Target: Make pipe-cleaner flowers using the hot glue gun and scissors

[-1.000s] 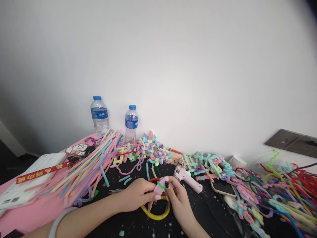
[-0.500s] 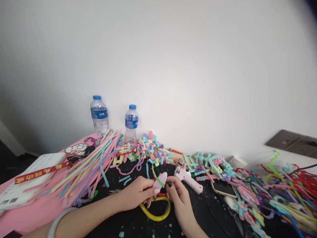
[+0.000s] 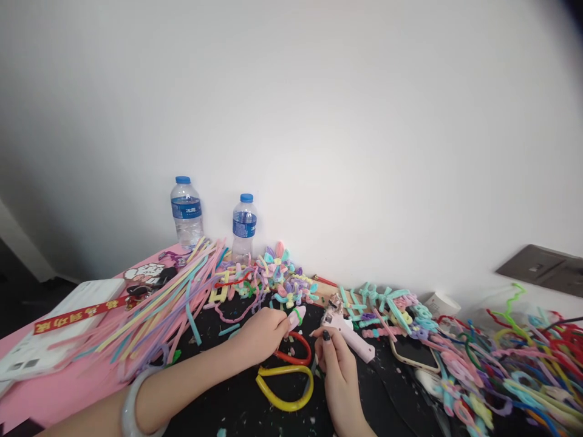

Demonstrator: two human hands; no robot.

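My left hand (image 3: 266, 332) is closed around a pale pink fuzzy pipe-cleaner piece (image 3: 297, 317) with a green band round it. Only its tip shows past my fingers. My right hand (image 3: 336, 358) is apart from it, thumb and fingers pinched together; whatever they hold, if anything, is too small to make out. Between and below my hands lie a red handle loop (image 3: 304, 347) and a yellow handle loop (image 3: 286, 408), which look like scissors handles. Just behind my right hand rests a pale lilac glue gun (image 3: 353, 340).
Loose pipe cleaners (image 3: 191, 291) fan out at left beside a white box (image 3: 64, 328). Two water bottles (image 3: 187, 212) stand against the wall. Finished fuzzy flowers (image 3: 280, 267) pile at the back. A phone (image 3: 415, 353), a paper cup (image 3: 441, 303) and tangled pipe cleaners (image 3: 537, 364) lie right.
My hands have drawn apart. The left has moved up a little with the pink piece, and the right has let go of it and moved right. The red loop now shows more fully.
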